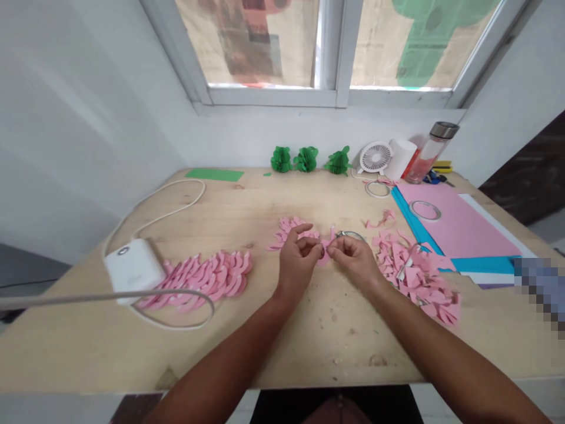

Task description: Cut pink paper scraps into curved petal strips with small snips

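Near the middle of the table, my left hand and my right hand pinch a small pink paper piece between them, fingertips close together. Just behind my left hand lies a small group of pink cut pieces. Overlapping pink curved pieces are spread out to the left. On the right, beside my right forearm, sits a heap of pink paper scraps. A ring-shaped metallic item shows partly behind my right hand.
A white power block with a looping cable is at left. Three green paper shapes, a small fan and a bottle stand at the back. Coloured sheets lie at right, with a tape roll on top.
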`<action>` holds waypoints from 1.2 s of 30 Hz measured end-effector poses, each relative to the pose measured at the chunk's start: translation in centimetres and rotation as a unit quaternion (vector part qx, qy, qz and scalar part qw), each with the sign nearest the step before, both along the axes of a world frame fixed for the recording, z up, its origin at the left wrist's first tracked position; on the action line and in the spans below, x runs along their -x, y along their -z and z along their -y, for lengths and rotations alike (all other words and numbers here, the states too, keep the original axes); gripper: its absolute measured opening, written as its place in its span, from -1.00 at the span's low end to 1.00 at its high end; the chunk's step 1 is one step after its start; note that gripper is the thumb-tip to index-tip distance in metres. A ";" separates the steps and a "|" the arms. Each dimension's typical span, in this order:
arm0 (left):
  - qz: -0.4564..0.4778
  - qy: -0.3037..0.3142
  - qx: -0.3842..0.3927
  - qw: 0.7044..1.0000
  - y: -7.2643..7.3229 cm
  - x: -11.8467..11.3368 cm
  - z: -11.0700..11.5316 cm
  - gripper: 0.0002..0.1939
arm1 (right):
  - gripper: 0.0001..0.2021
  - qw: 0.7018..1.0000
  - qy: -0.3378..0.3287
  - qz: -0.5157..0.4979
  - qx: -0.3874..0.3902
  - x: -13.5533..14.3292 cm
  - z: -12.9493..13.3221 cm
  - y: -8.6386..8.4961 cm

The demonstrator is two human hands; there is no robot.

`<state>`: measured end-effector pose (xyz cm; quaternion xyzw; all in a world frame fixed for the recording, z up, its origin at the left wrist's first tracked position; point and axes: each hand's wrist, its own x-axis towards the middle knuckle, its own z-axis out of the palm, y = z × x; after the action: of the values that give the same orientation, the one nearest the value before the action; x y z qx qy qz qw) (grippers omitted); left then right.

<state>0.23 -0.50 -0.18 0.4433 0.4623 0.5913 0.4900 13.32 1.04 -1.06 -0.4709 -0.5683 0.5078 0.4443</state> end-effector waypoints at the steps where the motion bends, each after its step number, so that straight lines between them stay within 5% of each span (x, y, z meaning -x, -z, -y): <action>1: 0.001 0.001 0.001 1.000 0.0 0.0 0.0 -0.56 | -0.79 1.000 0.002 0.002 -0.003 0.0 0.0 0.1; 36: -0.007 -0.016 -0.010 1.000 0.2 -0.5 0.3 -0.57 | -0.84 0.998 0.047 0.040 -0.014 0.0 0.1 0.0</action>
<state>0.74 -0.78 -0.37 0.4448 0.4671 0.6001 0.4731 13.31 0.94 -1.01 -0.5104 -0.5703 0.4592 0.4511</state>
